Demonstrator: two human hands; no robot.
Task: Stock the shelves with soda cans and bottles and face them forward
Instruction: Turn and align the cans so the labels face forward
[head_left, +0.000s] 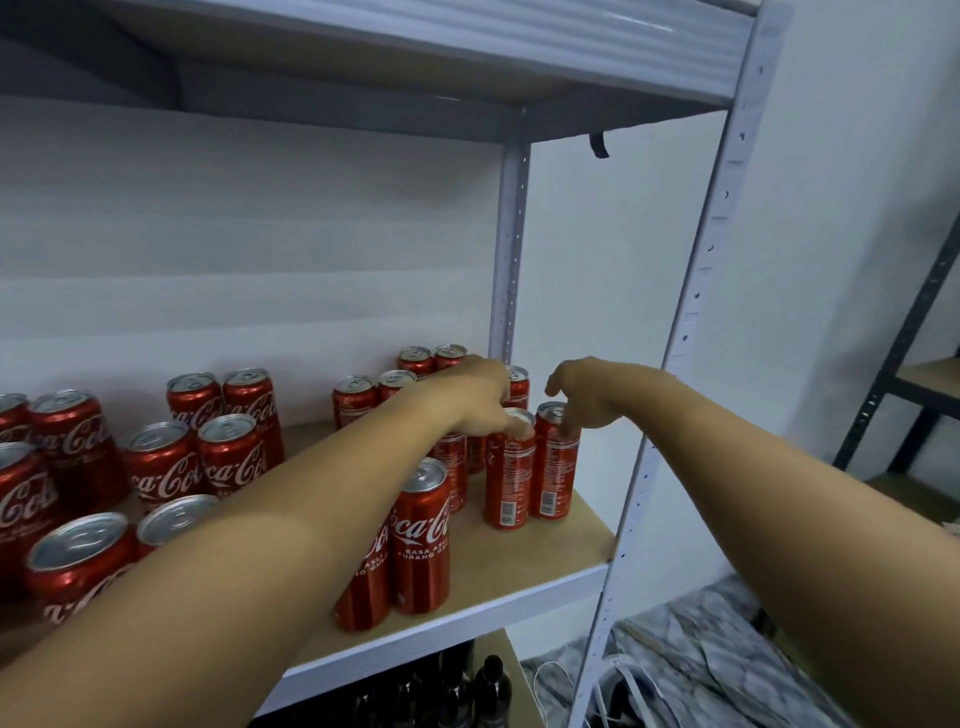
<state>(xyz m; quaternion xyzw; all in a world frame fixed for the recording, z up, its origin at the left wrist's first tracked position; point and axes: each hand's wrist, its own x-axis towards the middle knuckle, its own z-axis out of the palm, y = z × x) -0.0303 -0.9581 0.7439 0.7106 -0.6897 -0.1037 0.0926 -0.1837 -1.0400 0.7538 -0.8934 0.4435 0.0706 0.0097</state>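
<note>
Turning two cans right of centre, barcodes still outward: the left hand (480, 402) has its fingers curled on the left can (510, 470), and the right hand (576, 397) pinches the right can (556, 462). Both stand near the shelf (519, 571) end; a careless twist could topple them.

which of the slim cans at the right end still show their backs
The two slim cans under the hands show barcodes; the front can shows its logo.

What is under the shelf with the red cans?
Under the shelf stand dark bottles on a lower board. Only their caps and shoulders show; the shelf's white edge and the picture's bottom hide the rest, so their number and labels cannot be told.
</note>
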